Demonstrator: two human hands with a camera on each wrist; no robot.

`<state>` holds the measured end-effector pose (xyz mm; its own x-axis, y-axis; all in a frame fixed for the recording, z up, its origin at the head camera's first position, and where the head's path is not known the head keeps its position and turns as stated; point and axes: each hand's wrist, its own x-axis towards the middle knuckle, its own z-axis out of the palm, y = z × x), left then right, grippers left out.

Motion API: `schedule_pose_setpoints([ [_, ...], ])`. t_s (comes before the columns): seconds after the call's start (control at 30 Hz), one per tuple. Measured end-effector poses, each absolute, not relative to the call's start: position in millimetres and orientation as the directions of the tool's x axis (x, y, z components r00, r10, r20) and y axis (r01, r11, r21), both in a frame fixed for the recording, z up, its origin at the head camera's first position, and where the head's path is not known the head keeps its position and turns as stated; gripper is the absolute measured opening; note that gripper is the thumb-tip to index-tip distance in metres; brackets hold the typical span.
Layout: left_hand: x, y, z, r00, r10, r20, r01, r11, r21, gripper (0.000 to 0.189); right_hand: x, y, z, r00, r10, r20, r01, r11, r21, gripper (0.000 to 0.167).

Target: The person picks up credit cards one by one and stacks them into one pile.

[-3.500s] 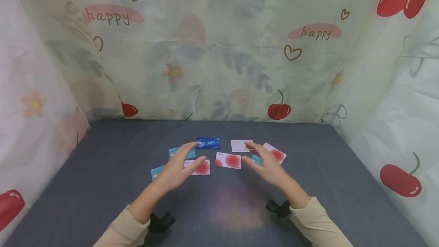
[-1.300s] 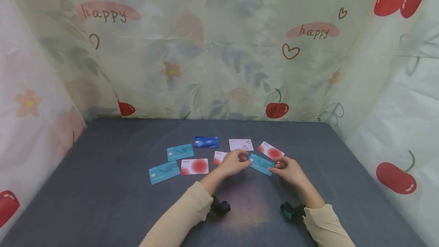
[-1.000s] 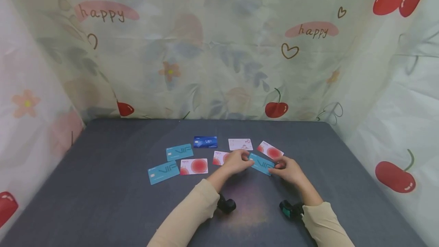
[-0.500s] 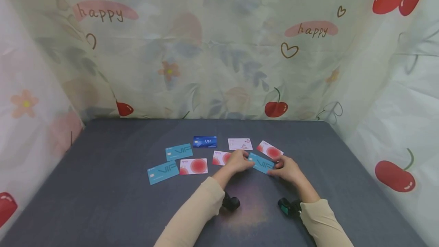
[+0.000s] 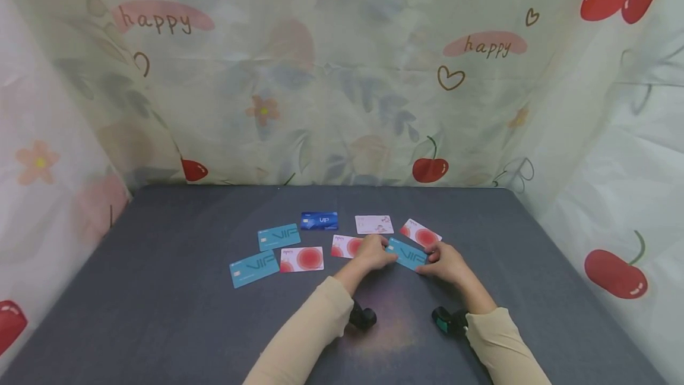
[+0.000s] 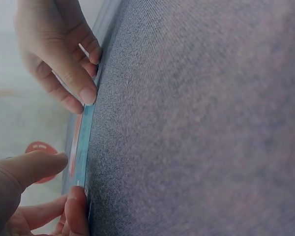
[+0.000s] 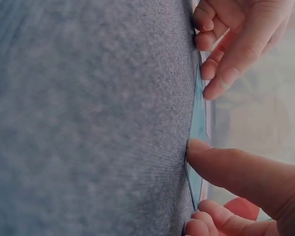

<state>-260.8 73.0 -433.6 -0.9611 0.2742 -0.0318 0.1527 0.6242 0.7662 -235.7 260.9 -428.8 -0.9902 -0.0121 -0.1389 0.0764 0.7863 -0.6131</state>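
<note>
A teal VIP card (image 5: 407, 253) lies on the dark table, slightly slanted, with one hand at each end. My left hand (image 5: 371, 252) holds its left end by the fingertips and thumb. At the other end, my right hand (image 5: 446, 263) grips the card, thumb on the near edge and fingers curled at the far side. Low along the cloth, the right wrist view shows the teal strip of the card (image 7: 198, 118) between both hands. A white card with red circles (image 5: 344, 246) is partly covered by my left hand. Another red-circle card (image 5: 421, 233) lies just behind my right fingers.
To the left lie two more teal VIP cards (image 5: 255, 269) and a red-circle card (image 5: 301, 259). Further back are a blue VIP card (image 5: 319, 221) and a pale pink card (image 5: 374, 224). A patterned curtain (image 5: 342, 117) encloses the dark table (image 5: 187, 314).
Both hands, first spread over the cards, have come down to the teal card on the right, the left hand crossing rightward. Over the last second the hands and card have barely shifted.
</note>
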Motion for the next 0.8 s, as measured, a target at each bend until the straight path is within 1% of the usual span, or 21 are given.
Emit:
schedule_pose_setpoints([
  [0.23, -257.0, 72.5, -431.6, -0.960, 0.272, -0.062, 0.131, 0.636, 0.760, 0.039, -236.7, 259.9, -428.6, -0.990, -0.026, -0.138, 0.063, 0.795, -0.604, 0.048],
  [0.57, -256.5, 73.1, -431.4, -0.964, 0.261, -0.048, 0.132, 0.629, 0.766, 0.039, -237.9, 256.7, -427.4, -0.989, -0.012, -0.147, 0.080, 0.793, -0.605, 0.049],
  [0.8, -257.8, 73.3, -432.5, -0.962, 0.262, -0.081, 0.095, 0.596, 0.798, 0.041, -236.4, 255.9, -427.9, -0.991, -0.004, -0.136, 0.081, 0.784, -0.615, 0.047],
])
